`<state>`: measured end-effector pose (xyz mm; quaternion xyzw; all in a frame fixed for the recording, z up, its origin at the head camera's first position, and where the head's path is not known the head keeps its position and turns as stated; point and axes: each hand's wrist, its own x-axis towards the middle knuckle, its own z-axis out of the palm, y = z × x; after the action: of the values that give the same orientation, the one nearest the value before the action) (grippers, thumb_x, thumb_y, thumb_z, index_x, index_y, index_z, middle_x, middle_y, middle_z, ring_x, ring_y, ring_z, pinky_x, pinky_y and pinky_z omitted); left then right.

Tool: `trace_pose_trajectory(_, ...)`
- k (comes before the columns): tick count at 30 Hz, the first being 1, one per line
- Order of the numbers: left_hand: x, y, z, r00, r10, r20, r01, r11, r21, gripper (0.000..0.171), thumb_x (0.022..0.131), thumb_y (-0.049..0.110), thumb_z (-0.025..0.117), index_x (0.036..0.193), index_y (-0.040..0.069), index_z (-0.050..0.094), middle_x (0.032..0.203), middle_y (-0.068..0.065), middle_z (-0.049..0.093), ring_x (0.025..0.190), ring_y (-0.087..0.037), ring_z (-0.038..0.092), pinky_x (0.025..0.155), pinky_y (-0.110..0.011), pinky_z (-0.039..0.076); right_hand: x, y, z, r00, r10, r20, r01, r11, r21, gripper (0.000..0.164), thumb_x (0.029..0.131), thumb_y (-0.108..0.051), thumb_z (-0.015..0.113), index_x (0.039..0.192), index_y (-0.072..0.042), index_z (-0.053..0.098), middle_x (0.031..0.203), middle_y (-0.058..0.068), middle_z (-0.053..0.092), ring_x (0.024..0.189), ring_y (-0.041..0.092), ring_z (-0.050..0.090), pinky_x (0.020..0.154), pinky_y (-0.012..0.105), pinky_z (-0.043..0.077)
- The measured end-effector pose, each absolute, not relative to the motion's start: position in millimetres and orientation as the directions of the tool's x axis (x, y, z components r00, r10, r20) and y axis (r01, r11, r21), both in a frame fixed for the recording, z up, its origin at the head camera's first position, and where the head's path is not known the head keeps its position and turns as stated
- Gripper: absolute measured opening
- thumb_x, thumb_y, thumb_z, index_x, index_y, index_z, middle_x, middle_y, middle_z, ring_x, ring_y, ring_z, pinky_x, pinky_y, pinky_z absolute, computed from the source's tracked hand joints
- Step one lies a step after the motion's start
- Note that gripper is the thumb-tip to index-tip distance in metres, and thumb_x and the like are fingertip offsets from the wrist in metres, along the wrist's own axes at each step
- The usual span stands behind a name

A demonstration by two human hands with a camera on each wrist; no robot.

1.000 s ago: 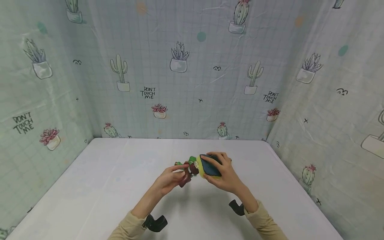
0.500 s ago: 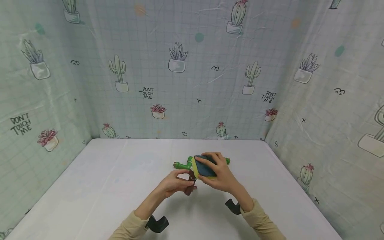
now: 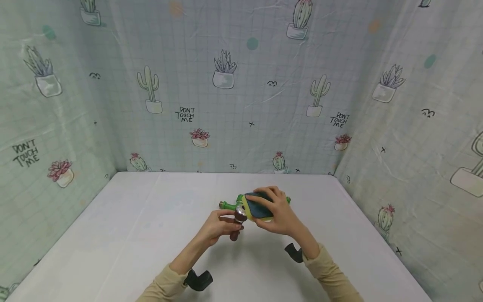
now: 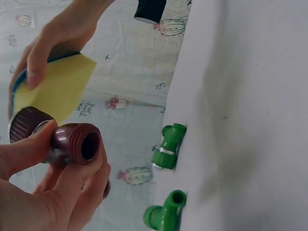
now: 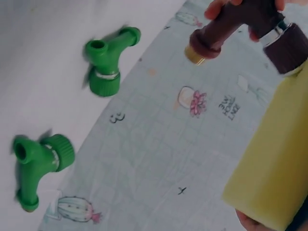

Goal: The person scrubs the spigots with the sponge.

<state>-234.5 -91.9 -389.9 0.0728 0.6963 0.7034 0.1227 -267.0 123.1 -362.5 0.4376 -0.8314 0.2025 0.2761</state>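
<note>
My left hand (image 3: 219, 227) grips a dark brown plastic tap (image 4: 72, 139) with a ribbed knob and a threaded, open end turned toward the left wrist camera. My right hand (image 3: 281, 214) holds a sponge (image 3: 260, 209), yellow foam on one side and dark blue on the other. In the right wrist view, the edge of the yellow foam (image 5: 276, 159) meets the tap's knob (image 5: 288, 48). Both things are held up above the white table, and the left fingers hide part of the tap's body.
Two green plastic taps lie on the table (image 3: 113, 243) beyond my hands: one green tap (image 5: 106, 60) and another green tap (image 5: 43, 159), set apart. A patterned cactus cloth (image 3: 226, 105) rises along the table's back and sides.
The brown tap has turned in my left hand, so its body points down and its knob's end face shows. My right hand has shifted slightly left with the sponge.
</note>
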Motion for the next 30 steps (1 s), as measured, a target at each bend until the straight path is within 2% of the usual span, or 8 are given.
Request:
trace_pose_trajectory(3, -235.3, -92.7, -390.6, -0.965, 0.25, -0.074, -0.078, -0.006, 0.997, 0.045, 0.078, -0.001, 0.063, 0.119, -0.011, 0.047, 0.108, -0.027, 0.057, 0.083, -0.023, 0.067, 0.074, -0.037, 0.055, -272.0, 128.4, -366.4, -0.49, -0.604, 0.629, -0.816, 0.571, -0.087, 0.057, 0.071, -0.032, 0.068, 0.125, -0.03, 0.05, 0.123, 0.004, 0.049, 0.108, 0.02, 0.037, 0.076, 0.042, 0.034)
trace_pose_trajectory(7, -235.9, -92.9, -392.6, -0.973, 0.225, -0.053, -0.054, 0.002, 0.999, 0.044, 0.076, -0.001, 0.065, 0.116, -0.011, 0.049, 0.109, -0.029, 0.054, 0.082, -0.023, 0.066, 0.072, -0.037, 0.055, -273.4, 128.9, -367.1, -0.528, -0.575, 0.625, -0.807, 0.57, -0.157, 0.055, 0.074, -0.033, 0.068, 0.125, -0.029, 0.05, 0.124, 0.004, 0.049, 0.108, 0.019, 0.038, 0.079, 0.043, 0.035)
trace_pose_trajectory(11, -236.5, -91.3, -395.2, -0.976, 0.215, -0.029, -0.025, 0.022, 0.999, 0.042, 0.075, -0.001, 0.066, 0.114, -0.011, 0.052, 0.106, -0.029, 0.057, 0.079, -0.021, 0.066, 0.068, -0.035, 0.056, -267.9, 118.3, -359.9, -0.522, -0.58, 0.625, -0.832, 0.506, -0.225, 0.054, 0.078, -0.036, 0.066, 0.128, -0.028, 0.048, 0.126, 0.004, 0.047, 0.11, 0.018, 0.037, 0.082, 0.044, 0.036)
trace_pose_trajectory(16, -235.5, -89.6, -394.6, -0.976, 0.218, -0.025, -0.018, 0.035, 0.999, 0.041, 0.076, -0.001, 0.065, 0.113, -0.01, 0.053, 0.102, -0.027, 0.06, 0.078, -0.019, 0.066, 0.067, -0.033, 0.056, -264.1, 104.8, -356.9, -0.51, -0.616, 0.601, -0.845, 0.488, -0.217, 0.051, 0.082, -0.044, 0.059, 0.129, -0.029, 0.046, 0.127, 0.004, 0.047, 0.11, 0.017, 0.037, 0.082, 0.043, 0.036)
trace_pose_trajectory(24, -233.6, -92.6, -393.0, -0.953, 0.295, -0.068, -0.081, -0.034, 0.996, 0.042, 0.08, 0.0, 0.061, 0.119, -0.011, 0.047, 0.103, -0.025, 0.062, 0.083, -0.021, 0.067, 0.073, -0.034, 0.055, -271.4, 109.7, -363.3, -0.514, -0.579, 0.633, -0.837, 0.499, -0.224, 0.047, 0.081, -0.037, 0.062, 0.126, -0.027, 0.051, 0.121, 0.008, 0.05, 0.107, 0.021, 0.039, 0.08, 0.043, 0.037)
trace_pose_trajectory(30, -232.5, -95.3, -392.6, -0.917, 0.389, -0.09, -0.153, -0.135, 0.979, 0.051, 0.083, 0.0, 0.057, 0.128, -0.01, 0.036, 0.103, -0.02, 0.064, 0.085, -0.018, 0.065, 0.082, -0.04, 0.052, -275.0, 117.8, -364.2, -0.507, -0.546, 0.667, -0.83, 0.519, -0.206, 0.048, 0.082, -0.043, 0.059, 0.126, -0.027, 0.05, 0.122, 0.008, 0.049, 0.108, 0.022, 0.038, 0.078, 0.042, 0.036)
